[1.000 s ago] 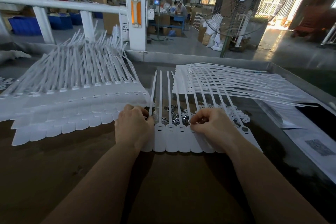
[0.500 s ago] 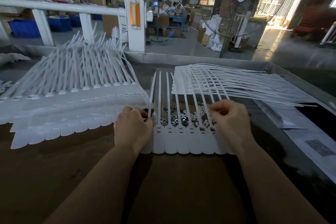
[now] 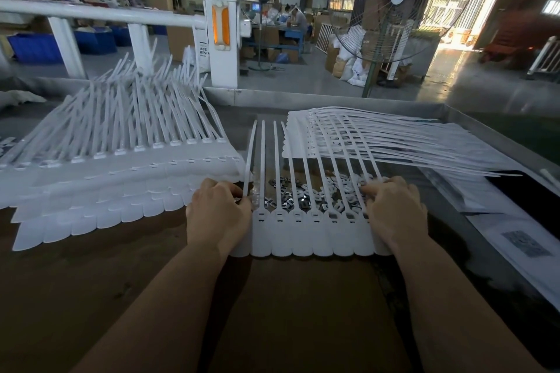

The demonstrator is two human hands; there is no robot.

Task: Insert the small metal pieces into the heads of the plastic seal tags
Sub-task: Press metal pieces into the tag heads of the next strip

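Note:
A row of white plastic seal tags (image 3: 303, 233) lies flat before me, heads near, straps pointing away. Small metal pieces (image 3: 288, 195) lie in a loose pile under the straps. My left hand (image 3: 218, 215) sits at the row's left end, its thumb and fingers pinching the leftmost tag's strap just above the head. My right hand (image 3: 394, 215) covers the row's right end. Its fingers are curled, and the tips pinch a small metal piece among the straps; the piece is mostly hidden.
A big fanned stack of tags (image 3: 121, 179) lies to the left, touching my left hand's side. Another stack (image 3: 394, 142) lies behind to the right, straps trailing right. Printed papers (image 3: 515, 239) lie at the right, and a raised metal rim (image 3: 333, 100) borders the table's far side.
My right hand went from the middle tag heads up to the metal pile, then came down over the row's right end. My left hand stayed at the left end.

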